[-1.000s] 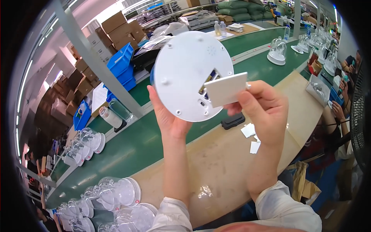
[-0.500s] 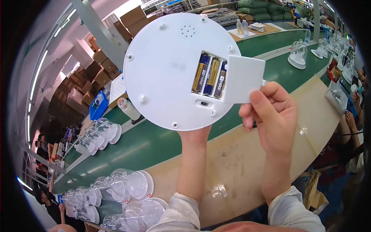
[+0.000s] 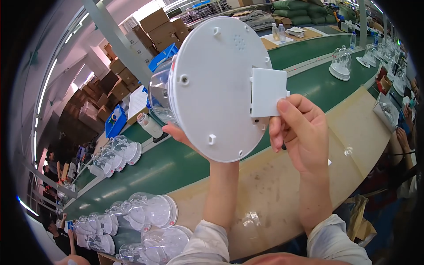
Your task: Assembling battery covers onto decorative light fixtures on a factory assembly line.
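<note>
Up in front of me is a clear dome [image 3: 160, 99] on a round white base [image 3: 216, 101], its underside turned to me and tilted. My left hand [image 3: 183, 138] grips this piece from behind; most of its fingers are hidden. The underside has small pegs, screw holes and a cluster of speaker holes. Between the thumb and fingers of my right hand [image 3: 302, 132] is a square white battery cover [image 3: 268, 90]. It lies over the battery compartment at the base's right side, hiding the batteries. Whether it is seated, I cannot tell.
Several similar domes [image 3: 150, 211] lie on the green conveyor belt [image 3: 163, 174] at lower left. Another dome [image 3: 340, 64] stands at the far right. A brown work board [image 3: 274, 190] runs along my side. A bottle [image 3: 149, 125] and a blue bin [image 3: 115, 121] are beyond the belt.
The base has turned, so its clear dome now shows at the left. My right hand has moved the battery cover left over the compartment, and the batteries no longer show.
</note>
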The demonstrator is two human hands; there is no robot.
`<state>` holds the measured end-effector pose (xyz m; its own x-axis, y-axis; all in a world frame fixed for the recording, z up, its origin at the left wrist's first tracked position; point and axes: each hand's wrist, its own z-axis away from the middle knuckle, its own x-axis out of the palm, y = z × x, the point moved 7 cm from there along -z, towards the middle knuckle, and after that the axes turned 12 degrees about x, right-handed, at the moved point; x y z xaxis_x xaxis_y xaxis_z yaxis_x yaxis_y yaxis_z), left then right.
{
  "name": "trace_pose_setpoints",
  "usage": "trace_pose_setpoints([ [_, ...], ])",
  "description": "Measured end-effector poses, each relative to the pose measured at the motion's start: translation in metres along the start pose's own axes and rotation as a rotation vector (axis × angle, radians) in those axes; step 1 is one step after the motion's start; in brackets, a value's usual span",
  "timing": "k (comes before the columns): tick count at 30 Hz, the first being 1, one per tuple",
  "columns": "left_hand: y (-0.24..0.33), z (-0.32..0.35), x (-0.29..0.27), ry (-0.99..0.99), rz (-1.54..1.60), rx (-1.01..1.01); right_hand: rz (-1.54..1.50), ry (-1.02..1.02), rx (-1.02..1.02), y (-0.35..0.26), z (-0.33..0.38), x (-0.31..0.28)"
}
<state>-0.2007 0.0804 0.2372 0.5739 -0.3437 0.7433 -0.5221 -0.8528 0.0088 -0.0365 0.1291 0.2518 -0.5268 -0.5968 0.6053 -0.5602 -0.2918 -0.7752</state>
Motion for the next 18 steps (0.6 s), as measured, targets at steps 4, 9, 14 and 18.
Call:
trace_pose_setpoints([
  [4, 0.001, -0.001, 0.018, -0.082, 0.040, 0.047, -0.027, -0.010, 0.027, 0.001, 0.000, -0.001],
  [9, 0.002, 0.002, 0.013, -0.081, 0.026, 0.037, -0.056, -0.018, 0.043, 0.002, 0.000, -0.002],
  [14, 0.000, 0.002, 0.011, -0.074, 0.022, 0.025, -0.061, -0.030, 0.061, 0.001, 0.001, 0.001],
  [18, -0.001, 0.001, 0.011, -0.069, 0.017, 0.015, -0.074, -0.042, 0.069, 0.001, -0.001, 0.001],
])
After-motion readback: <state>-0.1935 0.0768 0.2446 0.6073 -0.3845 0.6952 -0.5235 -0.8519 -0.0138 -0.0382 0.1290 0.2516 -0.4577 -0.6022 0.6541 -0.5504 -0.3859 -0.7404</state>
